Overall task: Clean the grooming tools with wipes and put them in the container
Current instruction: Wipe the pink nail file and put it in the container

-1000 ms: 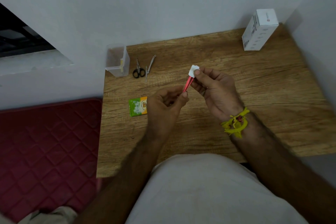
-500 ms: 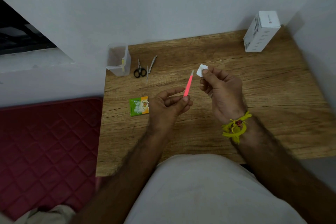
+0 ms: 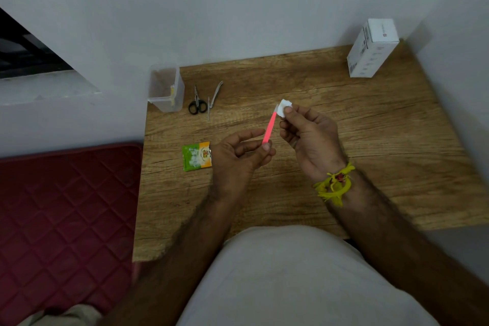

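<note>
My left hand (image 3: pixel 238 156) pinches the lower end of a slim pink tool (image 3: pixel 270 126), which points up and away over the wooden table (image 3: pixel 370 127). My right hand (image 3: pixel 309 135) pinches a small folded white wipe (image 3: pixel 284 108) that touches the tool's upper tip. A clear plastic container (image 3: pixel 166 90) stands at the table's back left corner. Small black-handled scissors (image 3: pixel 197 103) and a metal nail clipper (image 3: pixel 214 95) lie just right of it.
A green and orange wipe sachet (image 3: pixel 197 156) lies on the table left of my left hand. A white box (image 3: pixel 371 47) stands at the back right corner. Walls close the table at the back and right; a red quilted mat (image 3: pixel 66 206) lies to the left.
The wipe slid off the pink tool and apart from it, then came back to touch its upper tip. My left hand kept its hold on the lower end.
</note>
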{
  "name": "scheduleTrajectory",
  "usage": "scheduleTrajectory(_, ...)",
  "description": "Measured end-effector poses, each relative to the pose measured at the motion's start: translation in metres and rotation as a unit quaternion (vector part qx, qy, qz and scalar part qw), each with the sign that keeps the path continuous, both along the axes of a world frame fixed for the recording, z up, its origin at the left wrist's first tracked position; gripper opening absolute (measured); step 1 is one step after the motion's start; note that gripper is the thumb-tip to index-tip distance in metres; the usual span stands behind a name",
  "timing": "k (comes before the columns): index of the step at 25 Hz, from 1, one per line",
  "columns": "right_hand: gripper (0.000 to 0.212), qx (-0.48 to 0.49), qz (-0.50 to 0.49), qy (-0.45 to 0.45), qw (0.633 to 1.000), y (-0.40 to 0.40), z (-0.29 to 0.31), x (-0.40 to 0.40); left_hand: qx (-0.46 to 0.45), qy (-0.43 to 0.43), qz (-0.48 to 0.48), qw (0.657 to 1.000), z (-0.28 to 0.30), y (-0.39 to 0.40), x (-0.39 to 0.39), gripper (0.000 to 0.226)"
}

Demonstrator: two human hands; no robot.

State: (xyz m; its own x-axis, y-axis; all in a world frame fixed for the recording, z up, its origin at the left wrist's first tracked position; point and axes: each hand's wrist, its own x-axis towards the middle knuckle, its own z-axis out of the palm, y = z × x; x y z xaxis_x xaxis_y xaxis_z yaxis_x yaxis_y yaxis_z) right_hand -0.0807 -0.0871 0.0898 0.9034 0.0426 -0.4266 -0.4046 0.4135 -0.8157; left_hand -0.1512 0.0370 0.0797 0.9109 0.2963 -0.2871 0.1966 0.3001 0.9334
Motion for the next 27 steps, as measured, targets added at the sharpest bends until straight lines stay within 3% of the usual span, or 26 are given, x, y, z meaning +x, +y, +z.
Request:
scheduleTrajectory(9,0.005,-0.041,0.032,0.006,0.999,0.005,-0.004,-0.003,-0.024,0.004,-0.011,1.0,-0.001,-0.002,-0.001,0.026)
scheduleTrajectory(16,0.008,-0.103,0.039,-0.023,0.994,0.001,-0.005,-0.012,0.009,-0.006,-0.005,1.0,-0.001,-0.006,0.002,0.025)
scheduleTrajectory(21,0.003,-0.036,0.094,0.052,0.994,-0.002,0.0,-0.008,0.025,-0.018,0.003,1.0,-0.002,-0.007,0.001,0.022)
scheduleTrajectory(27,0.009,-0.054,0.141,0.081,0.985,-0.001,0.001,-0.011,0.087,-0.026,0.003,0.996,0.0,-0.003,0.001,0.024)
